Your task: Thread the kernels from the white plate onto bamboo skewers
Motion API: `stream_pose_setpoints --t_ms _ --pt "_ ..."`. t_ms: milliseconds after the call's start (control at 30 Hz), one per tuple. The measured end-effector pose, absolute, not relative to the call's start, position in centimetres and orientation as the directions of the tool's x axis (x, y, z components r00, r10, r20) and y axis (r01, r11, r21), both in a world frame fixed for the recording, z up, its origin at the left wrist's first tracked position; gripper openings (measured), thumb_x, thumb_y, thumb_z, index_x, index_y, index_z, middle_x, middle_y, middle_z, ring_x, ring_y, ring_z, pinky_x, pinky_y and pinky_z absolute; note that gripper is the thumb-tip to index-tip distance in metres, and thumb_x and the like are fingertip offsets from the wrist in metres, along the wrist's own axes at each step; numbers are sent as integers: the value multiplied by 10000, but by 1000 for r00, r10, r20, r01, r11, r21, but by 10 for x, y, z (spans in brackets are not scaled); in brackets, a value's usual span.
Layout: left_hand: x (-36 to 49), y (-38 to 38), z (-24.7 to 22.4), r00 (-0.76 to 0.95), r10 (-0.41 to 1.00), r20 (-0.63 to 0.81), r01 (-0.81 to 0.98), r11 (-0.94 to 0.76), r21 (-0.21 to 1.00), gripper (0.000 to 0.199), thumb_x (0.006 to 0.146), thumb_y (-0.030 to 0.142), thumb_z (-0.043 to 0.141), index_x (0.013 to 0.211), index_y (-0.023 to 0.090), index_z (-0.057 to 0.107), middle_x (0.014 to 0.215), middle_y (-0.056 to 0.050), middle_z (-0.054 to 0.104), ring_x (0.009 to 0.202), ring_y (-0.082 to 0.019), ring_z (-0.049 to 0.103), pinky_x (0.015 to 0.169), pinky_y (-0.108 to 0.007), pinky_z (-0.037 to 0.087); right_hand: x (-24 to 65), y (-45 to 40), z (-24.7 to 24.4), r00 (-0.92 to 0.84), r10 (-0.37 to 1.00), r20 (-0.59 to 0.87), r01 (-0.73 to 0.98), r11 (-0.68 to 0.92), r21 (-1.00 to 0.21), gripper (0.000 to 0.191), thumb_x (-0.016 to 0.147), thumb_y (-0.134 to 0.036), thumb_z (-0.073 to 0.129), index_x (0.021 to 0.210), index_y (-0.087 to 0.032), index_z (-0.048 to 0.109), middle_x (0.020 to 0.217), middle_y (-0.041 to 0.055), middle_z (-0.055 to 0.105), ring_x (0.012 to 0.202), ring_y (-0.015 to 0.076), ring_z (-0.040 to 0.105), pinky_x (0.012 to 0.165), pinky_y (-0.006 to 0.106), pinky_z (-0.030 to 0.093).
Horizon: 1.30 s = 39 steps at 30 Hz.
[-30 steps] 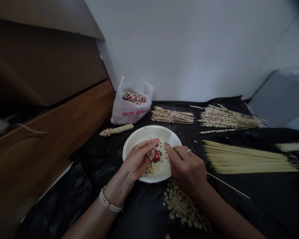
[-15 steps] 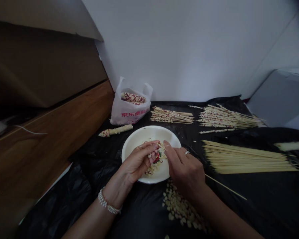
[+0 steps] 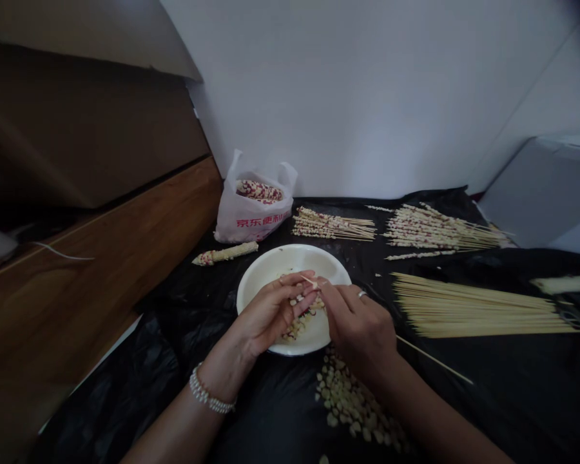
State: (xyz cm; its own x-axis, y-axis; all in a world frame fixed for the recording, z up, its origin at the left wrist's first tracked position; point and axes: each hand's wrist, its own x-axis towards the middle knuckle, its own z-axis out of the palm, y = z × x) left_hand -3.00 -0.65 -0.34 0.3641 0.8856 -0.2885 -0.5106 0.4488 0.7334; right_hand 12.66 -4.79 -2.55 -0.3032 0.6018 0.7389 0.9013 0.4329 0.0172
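Over a white bowl (image 3: 258, 274), my left hand (image 3: 270, 310) is cupped around several pale and red kernels (image 3: 297, 300). My right hand (image 3: 360, 319) pinches a thin wooden skewer (image 3: 435, 358); its tip points left past my fingertips and its long end sticks out behind the hand to the right. A kernel seems to sit near the tip, between the two hands. More kernels lie in the bowl under my fingers. Below the bowl, a pile of pale flat kernels (image 3: 352, 403) rests on the black sheet (image 3: 280, 412), partly under my right forearm.
A plastic bag (image 3: 256, 222) with speckled corn cobs stands behind the bowl. Beside it lies a partly stripped cob (image 3: 226, 253). Kernel-covered skewers form two bundles (image 3: 333, 224) (image 3: 430, 227) at the back. Bare skewers (image 3: 478, 309) lie right, near scissors (image 3: 570, 317).
The skewer has moved slightly left, and its tip now shows between my fingertips. My left fingers have shifted, and a red patch seen below them before is now hidden.
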Motion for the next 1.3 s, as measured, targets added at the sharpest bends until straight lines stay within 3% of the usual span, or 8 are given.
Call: stream_pose_setpoints --t_ms 133,367,600,767,900,1000,1133,1300 --pt "-30 -3 -5 314 893 -321 -547 447 708 245 767 -58 557 935 68 683 878 -106 690 834 -125 665 853 -223 531 127 -46 -25 -292 601 744 901 434 4 260 934 -162 469 1138 -98 616 804 55 665 706 161 578 595 287 388" --pt "-32 -2 -5 270 890 -369 -611 454 648 195 806 -8 581 961 87 653 930 -101 688 725 -90 660 686 -163 562 126 -47 -25 -300 596 745 894 449 0 267 916 -149 505 1155 -84 605 819 62 675 734 166 593 619 280 398" --pt "-32 -1 -2 280 874 -397 -680 472 560 99 860 100 573 870 71 668 705 -33 648 484 -26 555 432 -87 474 126 -48 -26 -308 568 764 877 481 -5 278 898 -119 522 1162 -74 596 820 63 678 735 163 591 635 275 411" --pt "-30 0 -3 199 888 -415 -713 421 560 141 863 108 569 956 86 674 893 -95 700 720 -100 666 658 -173 578 127 -48 -26 -309 582 752 880 475 -6 284 906 -132 509 1173 -80 589 830 64 680 746 164 593 640 277 411" --pt "-30 1 -2 257 851 -459 -679 496 541 198 888 123 518 970 27 670 981 -164 693 888 -172 680 777 -229 576 127 -47 -25 -307 598 740 890 455 1 273 921 -147 487 1165 -91 596 811 61 678 729 159 588 631 273 399" --pt "-30 0 -3 264 863 -431 -649 489 583 192 842 20 517 944 35 679 1012 -161 694 973 -182 665 863 -240 546 127 -47 -25 -302 599 742 896 443 8 271 929 -164 482 1165 -95 596 812 62 679 730 157 586 626 269 390" --pt "-30 -2 -5 261 894 -365 -604 446 660 256 771 -43 567 963 81 682 1048 -144 697 1013 -176 653 908 -245 522 126 -47 -24 -300 605 738 901 433 11 262 934 -169 479 1154 -101 604 796 52 674 717 155 579 621 270 382" --pt "-29 -4 -6 237 907 -348 -585 419 695 206 780 -14 587 929 100 673 1018 -126 703 943 -153 667 874 -240 533 126 -47 -23 -296 605 739 902 432 8 253 931 -171 491 1141 -101 614 786 46 665 710 155 573 617 279 373"
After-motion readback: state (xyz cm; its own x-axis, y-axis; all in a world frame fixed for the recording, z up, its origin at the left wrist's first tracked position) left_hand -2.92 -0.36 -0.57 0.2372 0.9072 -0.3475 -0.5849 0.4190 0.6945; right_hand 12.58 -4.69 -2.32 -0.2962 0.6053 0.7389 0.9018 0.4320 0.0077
